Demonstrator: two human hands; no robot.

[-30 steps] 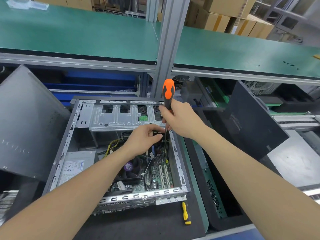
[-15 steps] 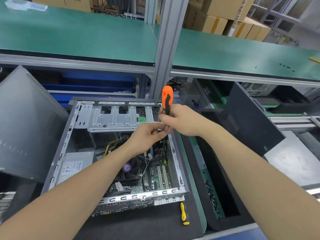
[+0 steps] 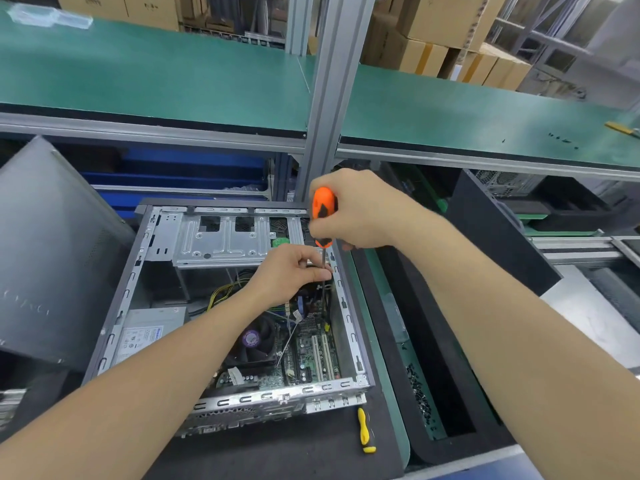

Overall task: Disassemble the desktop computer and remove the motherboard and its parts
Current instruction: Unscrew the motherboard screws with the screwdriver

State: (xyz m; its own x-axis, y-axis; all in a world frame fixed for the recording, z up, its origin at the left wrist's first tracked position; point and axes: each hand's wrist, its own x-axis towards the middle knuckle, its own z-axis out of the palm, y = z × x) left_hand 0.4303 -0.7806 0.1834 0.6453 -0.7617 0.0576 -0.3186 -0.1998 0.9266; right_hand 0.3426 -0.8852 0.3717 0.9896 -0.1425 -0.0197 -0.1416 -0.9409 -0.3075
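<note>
i am on a screw at the far right edge of the green motherboard (image 3: 313, 355), which lies flat on the floor of the open grey metal computer case (image 3: 138, 271), toward that case's near right corner. the case itself lies on its side on a black bench mat (image 3: 277, 452).

my right hand (image 3: 363, 213) is wrapped around the orange-and-black-handled screwdriver (image 3: 323, 211), held nearly upright, its thin shaft dropping just inside the case's right wall. my left hand (image 3: 291, 271) has its fingers curled, the tips pinching the shaft low down to steady it. the tip and the screw are lost in shadow, so i cannot tell whether the bit is seated.

to do this well, i judge the shaft should stay square to the board, with firm downward pressure before turning, so the bit does not cam out and gouge the board or nick the yellow-and-black cable bundle (image 3: 225, 289) nearby. the left fingers should guide, not squeeze, and be ready to catch the screw.

both forearms reach in from the near edge of the mat. the left wrist hangs above the black cooling fan with a purple sticker (image 3: 252, 341). the right wrist is cocked high above the case's far right corner.

a small yellow-handled screwdriver (image 3: 362, 431) lies on the mat just beside the case's near right corner.
</note>
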